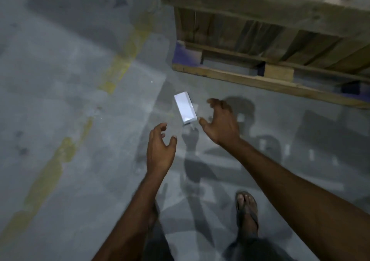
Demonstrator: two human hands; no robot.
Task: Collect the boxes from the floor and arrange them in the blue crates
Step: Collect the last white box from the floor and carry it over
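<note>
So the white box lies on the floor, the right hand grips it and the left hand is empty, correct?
Not quite. The head view shows the right hand open beside the white box, not gripping it. The box does lie on the floor, and the left hand is empty.

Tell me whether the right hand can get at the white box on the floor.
Probably yes: the right hand hovers open just beside the white box, with nothing between them.

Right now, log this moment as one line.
stage: reach | white box: on floor, untouched | left hand: open, empty | right hand: open, empty
</note>
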